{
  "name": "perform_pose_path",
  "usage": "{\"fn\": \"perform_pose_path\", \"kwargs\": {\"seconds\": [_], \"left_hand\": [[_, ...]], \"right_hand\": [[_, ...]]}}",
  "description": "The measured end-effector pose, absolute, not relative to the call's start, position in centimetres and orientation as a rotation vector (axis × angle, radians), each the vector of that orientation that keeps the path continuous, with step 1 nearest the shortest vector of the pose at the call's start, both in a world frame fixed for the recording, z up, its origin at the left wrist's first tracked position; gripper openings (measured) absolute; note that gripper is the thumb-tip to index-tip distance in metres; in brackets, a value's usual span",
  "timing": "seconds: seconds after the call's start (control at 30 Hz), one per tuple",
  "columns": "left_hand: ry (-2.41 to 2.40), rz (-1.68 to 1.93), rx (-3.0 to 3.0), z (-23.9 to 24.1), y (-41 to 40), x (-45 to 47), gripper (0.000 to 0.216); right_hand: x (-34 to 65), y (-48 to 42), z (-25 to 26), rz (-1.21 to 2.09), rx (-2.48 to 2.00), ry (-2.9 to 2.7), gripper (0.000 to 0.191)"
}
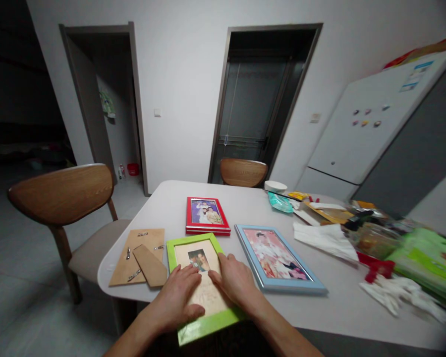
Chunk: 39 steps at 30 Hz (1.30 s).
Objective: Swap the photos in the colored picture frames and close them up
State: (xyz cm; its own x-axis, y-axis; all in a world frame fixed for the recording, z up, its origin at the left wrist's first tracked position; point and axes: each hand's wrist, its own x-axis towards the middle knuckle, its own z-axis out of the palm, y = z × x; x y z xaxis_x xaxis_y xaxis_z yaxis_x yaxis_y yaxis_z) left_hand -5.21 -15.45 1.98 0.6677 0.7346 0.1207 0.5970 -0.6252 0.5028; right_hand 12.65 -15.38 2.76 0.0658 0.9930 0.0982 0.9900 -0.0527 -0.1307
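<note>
Got left hand spread flat, right hand half-curled (can't tell how tight), on a lime-green rectangular picture frame at 6 o'clock. Already showing a small dark photo on a cream sheet; probably unbacked yet, judging by the loose brown wooden board at its 9.

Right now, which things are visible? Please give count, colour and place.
Table: 1, white, centre
Green frame: 1, lime, near edge
Red frame: at least 1, red, centre
Blue frame: 1, blue, centre-right
Backing board: 1, brown, table's left
Bowl: 1, white, far edge
Mixed clutter: several, multicoloured, right
Chairs: 2, brown, left and back
Refrigerator: 1, white, right
Door frames: 2, grey, back
Container: 1, red, left doorway
Left hand, right hand: 2, bare, on green frame
</note>
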Motion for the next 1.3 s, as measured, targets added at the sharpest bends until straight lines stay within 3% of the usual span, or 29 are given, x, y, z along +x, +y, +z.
{"fn": "perform_pose_path", "kwargs": {"seconds": [0.23,0.53,0.73,0.93,1.1,1.3], "left_hand": [[1.19,0.634,2.496,1.5,-16.1,-7.0,0.043],[2.066,0.454,2.259,0.1,-13.1,-16.6,0.058],[2.045,0.465,2.211,-0.3,-12.8,-16.4,0.064],[1.909,0.708,2.183,-0.8,-13.1,-17.0,0.059],[1.826,0.821,2.177,-0.7,-13.4,-17.7,0.057],[1.638,1.047,1.99,0.5,-13.7,-17.4,0.056]], "right_hand": [[13.9,-15.3,2.1,0.055,-2.176,-2.041,0.031],[13.1,-15.3,2.9,0.087,-2.09,-2.049,0.03],[5.8,-15.2,3.1,0.201,-1.584,-2.268,0.038],[-0.2,-13.4,1.8,0.09,-1.536,-2.366,0.057],[-0.5,-12.2,1.8,0.156,-1.531,-2.33,0.031],[2.6,-12.0,4.4,0.262,-1.333,-2.135,0.029]]}}
